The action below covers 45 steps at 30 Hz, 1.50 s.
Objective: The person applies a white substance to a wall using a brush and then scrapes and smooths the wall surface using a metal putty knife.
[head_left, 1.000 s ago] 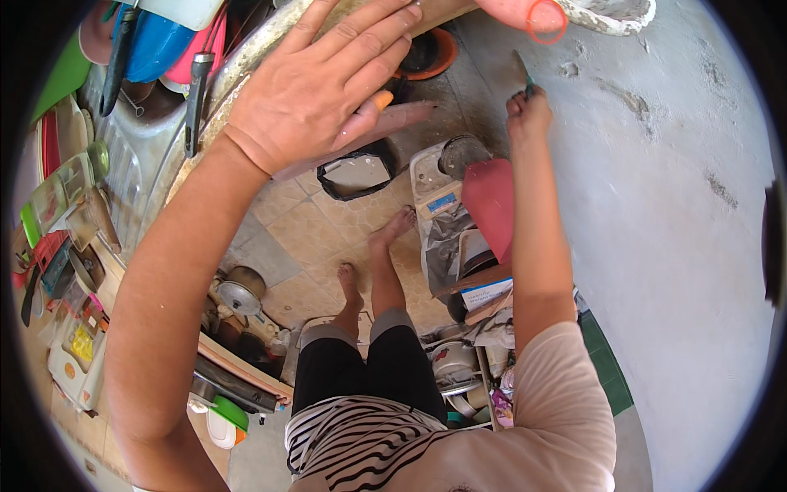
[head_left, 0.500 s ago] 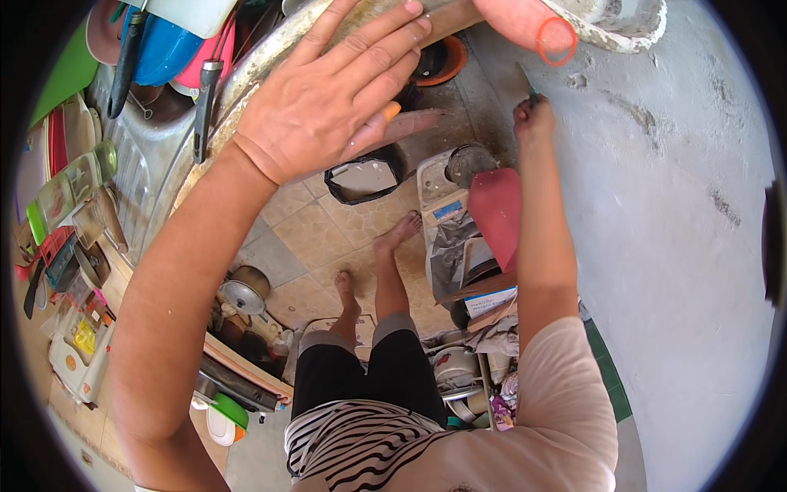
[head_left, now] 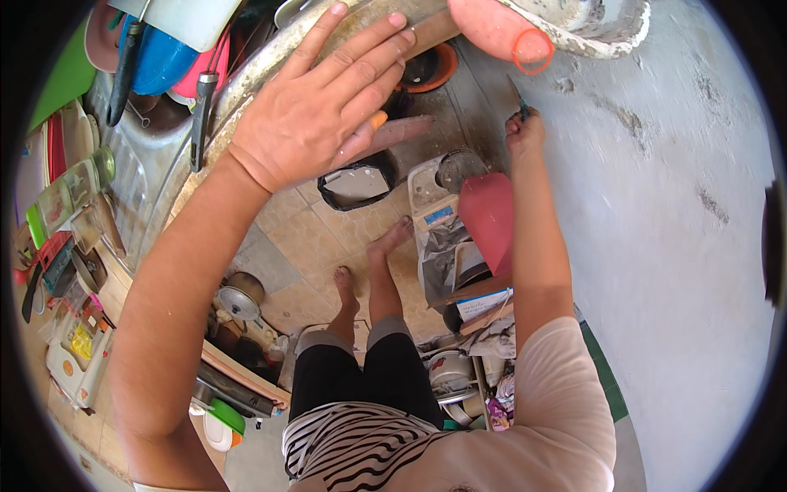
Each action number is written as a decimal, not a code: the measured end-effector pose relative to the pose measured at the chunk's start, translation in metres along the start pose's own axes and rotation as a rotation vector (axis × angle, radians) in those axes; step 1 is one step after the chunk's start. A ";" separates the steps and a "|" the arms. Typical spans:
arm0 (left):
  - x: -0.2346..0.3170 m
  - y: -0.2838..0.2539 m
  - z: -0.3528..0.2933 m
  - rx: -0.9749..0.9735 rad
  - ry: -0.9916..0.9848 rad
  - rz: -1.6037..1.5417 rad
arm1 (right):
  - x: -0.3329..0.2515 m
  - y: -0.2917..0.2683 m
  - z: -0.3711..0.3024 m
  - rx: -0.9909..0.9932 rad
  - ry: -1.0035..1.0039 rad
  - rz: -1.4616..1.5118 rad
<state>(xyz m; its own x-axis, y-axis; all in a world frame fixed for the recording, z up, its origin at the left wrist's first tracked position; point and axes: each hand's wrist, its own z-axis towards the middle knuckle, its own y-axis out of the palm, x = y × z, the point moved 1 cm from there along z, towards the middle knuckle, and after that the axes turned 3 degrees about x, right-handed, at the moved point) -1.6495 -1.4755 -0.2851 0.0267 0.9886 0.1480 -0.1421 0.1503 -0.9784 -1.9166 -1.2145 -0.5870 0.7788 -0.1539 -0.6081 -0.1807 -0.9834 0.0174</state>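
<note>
1. Small dark-bladed knife (head_left: 518, 98) sits in our right hand (head_left: 525, 131), fist closed round its handle, blade tip pointing up toward the pale rough wall (head_left: 656, 205). It is held out at arm's length, well apart from the counter.
2. Our left hand (head_left: 316, 115) lies flat and spread, fingers open, palm down on the rim of the worn round metal basin (head_left: 246, 78). An orange carrot-like piece (head_left: 377, 120) peeks out under the fingers; we cannot tell whether the hand pins it or just covers it.
3. Changed since a second ago: the left hand has slid slightly toward the basin's edge and the fingers splay wider. The right hand with the knife has barely moved and keeps about the same height by the wall.
4. Our reading: the knife is held ready but not cutting anything, no contact with food visible.
5. Around: blue plastic bowl (head_left: 160, 57) and black-handled utensil (head_left: 201, 115) at the upper left, black bin with a white lining (head_left: 357, 184) on the tiled floor (head_left: 303, 246), red plastic stool-like object (head_left: 488, 217) beside clutter, our bare feet below.
</note>
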 end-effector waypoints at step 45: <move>-0.001 0.004 -0.006 -0.024 0.019 0.127 | -0.053 -0.035 -0.087 0.078 -0.079 -0.016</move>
<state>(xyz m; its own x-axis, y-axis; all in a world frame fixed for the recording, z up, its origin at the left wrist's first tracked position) -1.6438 -1.4761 -0.2903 0.0287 0.9994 0.0200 -0.1220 0.0234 -0.9923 -1.8991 -1.1807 -0.4867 0.7325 -0.1268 -0.6688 -0.2168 -0.9748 -0.0526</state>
